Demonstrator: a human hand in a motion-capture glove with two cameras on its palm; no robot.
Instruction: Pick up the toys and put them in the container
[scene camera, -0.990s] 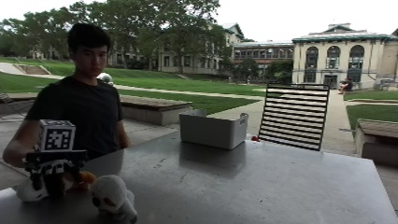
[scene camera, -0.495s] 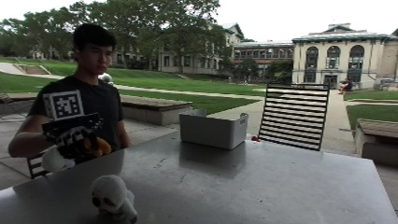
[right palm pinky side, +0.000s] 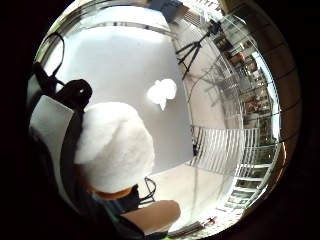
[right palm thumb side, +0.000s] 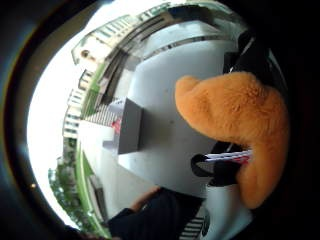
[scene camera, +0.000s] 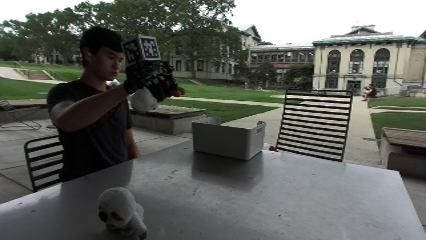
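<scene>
My gloved right hand (scene camera: 152, 80) is raised high above the table, level with the person's head, and grips a plush toy (scene camera: 145, 99) with a white body and an orange part. The white body (right palm pinky side: 114, 146) fills much of the little finger side palm view; the orange part (right palm thumb side: 235, 125) fills the thumb side one. A second white plush toy (scene camera: 122, 216) lies on the grey table (scene camera: 266, 200) near its front left edge, also seen far below the palm as the white toy (right palm pinky side: 161, 92). The white container (scene camera: 227, 138) stands open at the table's far side, to the right of the raised hand.
A black slatted chair (scene camera: 315, 124) stands behind the table to the right of the container, with a small red thing (scene camera: 272, 148) beside the container's corner. Another chair (scene camera: 44, 161) is behind the person on the left. A tripod (right palm pinky side: 192, 47) stands past the table edge.
The hand has lifted the white and orange toy from the table's left edge up to head height and a little toward the container. The other white toy has stayed put.
</scene>
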